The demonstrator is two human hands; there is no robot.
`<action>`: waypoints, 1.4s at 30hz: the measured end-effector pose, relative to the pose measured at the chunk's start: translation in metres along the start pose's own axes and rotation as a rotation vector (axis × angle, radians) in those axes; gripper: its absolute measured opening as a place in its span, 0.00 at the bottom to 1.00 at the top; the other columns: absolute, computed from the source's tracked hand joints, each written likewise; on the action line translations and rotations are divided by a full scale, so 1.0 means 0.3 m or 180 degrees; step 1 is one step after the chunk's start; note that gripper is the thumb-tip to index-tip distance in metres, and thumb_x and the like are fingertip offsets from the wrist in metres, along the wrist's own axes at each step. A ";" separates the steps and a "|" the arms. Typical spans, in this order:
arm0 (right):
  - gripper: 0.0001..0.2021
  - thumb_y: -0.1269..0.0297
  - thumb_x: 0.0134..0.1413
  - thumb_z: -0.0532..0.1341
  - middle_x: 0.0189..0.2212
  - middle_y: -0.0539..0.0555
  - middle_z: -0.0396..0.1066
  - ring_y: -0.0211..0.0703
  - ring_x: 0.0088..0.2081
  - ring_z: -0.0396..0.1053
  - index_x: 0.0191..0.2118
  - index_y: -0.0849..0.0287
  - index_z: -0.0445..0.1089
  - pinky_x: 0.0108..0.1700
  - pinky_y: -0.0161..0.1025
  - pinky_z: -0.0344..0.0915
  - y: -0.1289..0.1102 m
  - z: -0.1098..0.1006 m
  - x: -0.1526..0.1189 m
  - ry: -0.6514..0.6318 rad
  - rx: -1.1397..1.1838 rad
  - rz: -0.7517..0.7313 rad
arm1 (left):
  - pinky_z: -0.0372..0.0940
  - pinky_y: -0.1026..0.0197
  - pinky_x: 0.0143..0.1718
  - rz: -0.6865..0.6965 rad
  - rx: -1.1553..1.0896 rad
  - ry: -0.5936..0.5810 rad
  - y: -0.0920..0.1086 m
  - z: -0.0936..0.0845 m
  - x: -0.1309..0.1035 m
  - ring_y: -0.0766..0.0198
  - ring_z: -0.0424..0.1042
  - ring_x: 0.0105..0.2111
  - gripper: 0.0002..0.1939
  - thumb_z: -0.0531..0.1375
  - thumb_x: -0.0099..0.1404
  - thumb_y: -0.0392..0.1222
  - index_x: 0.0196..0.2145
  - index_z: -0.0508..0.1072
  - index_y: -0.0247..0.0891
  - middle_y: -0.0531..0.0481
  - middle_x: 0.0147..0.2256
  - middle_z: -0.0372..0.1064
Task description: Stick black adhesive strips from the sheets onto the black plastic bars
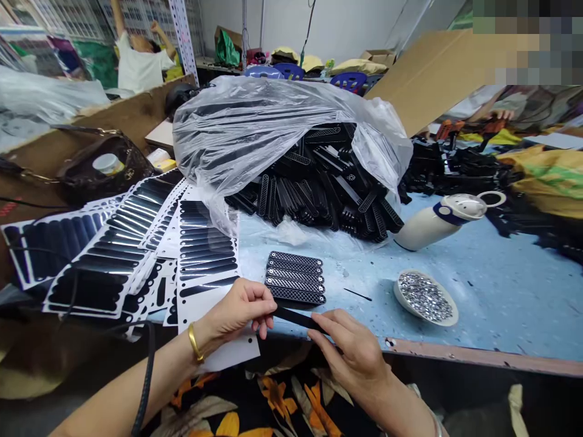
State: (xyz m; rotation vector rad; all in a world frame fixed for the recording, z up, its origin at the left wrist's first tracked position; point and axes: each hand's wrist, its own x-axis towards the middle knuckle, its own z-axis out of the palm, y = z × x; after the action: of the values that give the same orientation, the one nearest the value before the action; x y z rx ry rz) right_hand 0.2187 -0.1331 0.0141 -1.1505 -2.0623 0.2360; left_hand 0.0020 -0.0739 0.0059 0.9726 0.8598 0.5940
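Observation:
A flat black strip (291, 315) is stretched between my hands, just in front of the table edge. My left hand (246, 306) pinches its left end between thumb and fingers. At the other end, my right hand (353, 343) grips the strip with thumb and fingertips; part of that end is hidden. Just behind the strip lies a neat stack of black textured pieces (296, 276) with small silver rivets. A white sheet of black stickers (209, 249) lies under and beyond my left hand, with gaps of bare backing near its lower end.
Behind, a clear plastic bag (255, 115) spills many black pieces (314, 188). At right are a bowl (401, 300) of small silver parts, a tilted white bottle (426, 224) and a thin black stick (358, 294). More sticker sheets (100, 261) and a handbag (91, 167) lie left.

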 end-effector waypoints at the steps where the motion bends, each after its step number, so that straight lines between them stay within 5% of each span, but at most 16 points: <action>1: 0.10 0.73 0.59 0.58 0.27 0.54 0.73 0.42 0.28 0.72 0.42 0.58 0.75 0.29 0.37 0.71 0.000 0.004 -0.006 0.0004 0.0005 0.0039 | 0.54 0.69 0.16 0.0017 0.0208 0.0072 -0.005 -0.004 0.001 0.68 0.68 0.15 0.17 0.66 0.54 0.51 0.21 0.71 0.34 0.48 0.18 0.70; 8: 0.06 0.71 0.58 0.60 0.26 0.53 0.75 0.41 0.27 0.73 0.38 0.57 0.75 0.29 0.36 0.72 0.019 -0.057 -0.024 0.0137 -0.0161 0.0395 | 0.58 0.66 0.21 0.1421 0.2121 0.1156 -0.098 -0.079 -0.004 0.69 0.63 0.18 0.12 0.64 0.58 0.45 0.36 0.79 0.35 0.50 0.21 0.69; 11: 0.04 0.66 0.55 0.64 0.29 0.53 0.78 0.43 0.31 0.76 0.36 0.54 0.77 0.33 0.37 0.74 0.061 -0.088 -0.021 0.0226 -0.0084 0.0796 | 0.58 0.66 0.25 0.1720 0.2867 0.1045 -0.109 -0.162 -0.016 0.68 0.65 0.21 0.10 0.62 0.61 0.44 0.38 0.78 0.37 0.50 0.24 0.70; 16: 0.06 0.60 0.53 0.66 0.32 0.53 0.80 0.46 0.34 0.77 0.35 0.54 0.78 0.38 0.41 0.75 0.148 -0.058 -0.020 0.0157 0.0202 0.1279 | 0.57 0.65 0.27 0.1407 0.3581 0.0678 -0.032 -0.245 -0.029 0.66 0.65 0.23 0.10 0.62 0.61 0.46 0.37 0.78 0.38 0.51 0.24 0.69; 20: 0.07 0.59 0.53 0.65 0.30 0.52 0.79 0.44 0.30 0.76 0.34 0.54 0.78 0.35 0.40 0.74 0.182 -0.022 -0.011 0.0143 0.0130 0.1267 | 0.57 0.65 0.26 0.1495 0.3423 0.0446 0.010 -0.180 0.002 0.67 0.63 0.22 0.07 0.63 0.60 0.43 0.32 0.77 0.37 0.51 0.23 0.68; 25: 0.05 0.62 0.56 0.63 0.28 0.52 0.77 0.42 0.28 0.75 0.34 0.56 0.76 0.32 0.37 0.73 0.164 -0.026 0.001 0.0094 0.0074 0.0830 | 0.58 0.69 0.25 0.1281 0.3016 0.0192 -0.014 -0.108 0.066 0.69 0.63 0.22 0.02 0.64 0.56 0.35 0.30 0.75 0.34 0.54 0.22 0.66; 34: 0.06 0.71 0.57 0.62 0.35 0.57 0.78 0.46 0.36 0.78 0.40 0.57 0.75 0.37 0.40 0.76 0.101 -0.023 0.017 -0.0043 -0.0308 -0.0003 | 0.59 0.71 0.24 0.0850 0.2210 0.0111 -0.021 -0.143 0.070 0.71 0.64 0.22 0.13 0.66 0.53 0.34 0.38 0.79 0.32 0.56 0.22 0.67; 42: 0.07 0.73 0.58 0.60 0.32 0.57 0.78 0.43 0.32 0.77 0.39 0.59 0.75 0.34 0.38 0.76 0.107 0.030 0.077 -0.0244 -0.0160 -0.0275 | 0.59 0.71 0.24 0.0848 0.2057 -0.0032 -0.016 -0.143 0.070 0.71 0.65 0.22 0.10 0.63 0.54 0.33 0.36 0.80 0.30 0.53 0.22 0.69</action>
State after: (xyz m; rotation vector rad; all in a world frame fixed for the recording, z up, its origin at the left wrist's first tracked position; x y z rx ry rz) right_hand 0.2264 -0.0945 0.0040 -1.0945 -2.1911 0.1899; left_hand -0.0224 -0.0403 -0.0184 1.6940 0.9405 0.5421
